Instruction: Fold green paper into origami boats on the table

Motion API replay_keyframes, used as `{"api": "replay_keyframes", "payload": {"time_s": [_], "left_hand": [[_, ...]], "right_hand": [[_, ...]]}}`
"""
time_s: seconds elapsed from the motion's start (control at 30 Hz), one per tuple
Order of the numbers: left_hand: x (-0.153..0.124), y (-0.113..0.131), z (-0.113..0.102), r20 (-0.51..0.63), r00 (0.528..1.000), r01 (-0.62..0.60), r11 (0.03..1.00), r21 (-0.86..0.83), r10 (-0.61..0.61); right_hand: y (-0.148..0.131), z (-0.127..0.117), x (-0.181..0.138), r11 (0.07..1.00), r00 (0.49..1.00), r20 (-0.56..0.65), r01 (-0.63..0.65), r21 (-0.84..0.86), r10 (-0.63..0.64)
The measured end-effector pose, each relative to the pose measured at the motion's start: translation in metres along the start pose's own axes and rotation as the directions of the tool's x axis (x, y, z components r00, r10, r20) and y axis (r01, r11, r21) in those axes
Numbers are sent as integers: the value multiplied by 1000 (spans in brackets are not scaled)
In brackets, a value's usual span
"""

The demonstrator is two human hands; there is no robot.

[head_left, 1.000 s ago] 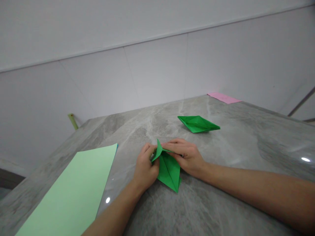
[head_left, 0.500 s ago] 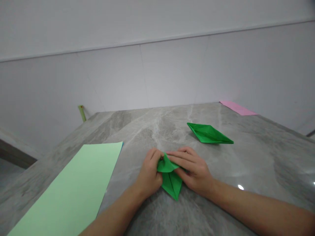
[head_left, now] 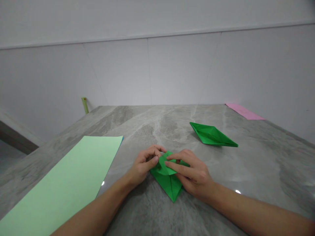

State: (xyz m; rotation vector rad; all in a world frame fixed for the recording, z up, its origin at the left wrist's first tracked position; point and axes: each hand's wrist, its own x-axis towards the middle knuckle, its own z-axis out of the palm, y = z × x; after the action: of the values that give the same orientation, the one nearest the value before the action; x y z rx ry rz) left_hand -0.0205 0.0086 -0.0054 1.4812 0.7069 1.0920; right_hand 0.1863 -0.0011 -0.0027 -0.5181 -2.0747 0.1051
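Note:
A dark green folded paper piece (head_left: pixel 168 182) lies on the grey marble table (head_left: pixel 221 170), its point toward me. My left hand (head_left: pixel 144 167) pinches the piece's upper left flap between thumb and fingers. My right hand (head_left: pixel 190 173) rests on its right side, the index finger pressing the flap down across the top. Both hands are closed on the paper.
A second dark green folded paper shape (head_left: pixel 211 135) lies farther back to the right. A large light green sheet (head_left: pixel 61 186) covers the table's left part. A pink sheet (head_left: pixel 244 112) sits at the far right edge. White wall panels stand behind the table.
The upright flap has been folded down flatter onto the piece. My right index finger now presses across it and my left fingers have shifted to its left edge. The view has swung slightly left.

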Motion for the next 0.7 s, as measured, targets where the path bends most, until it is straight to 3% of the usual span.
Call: {"api": "replay_keyframes", "payload": {"time_s": [0.2,0.43,0.7], "left_hand": [[0,6,5,22,999,-38,997,73,36],[-3,9,8,67,987,-159,942,296,146],[-5,6,11,50,967,-243,839,487,251]], "right_hand": [[-3,1,-1,1000,999,40,29,-2,-29],[-13,0,2,996,989,119,92,7,-92],[-19,3,0,996,987,161,38,-79,-25]]}}
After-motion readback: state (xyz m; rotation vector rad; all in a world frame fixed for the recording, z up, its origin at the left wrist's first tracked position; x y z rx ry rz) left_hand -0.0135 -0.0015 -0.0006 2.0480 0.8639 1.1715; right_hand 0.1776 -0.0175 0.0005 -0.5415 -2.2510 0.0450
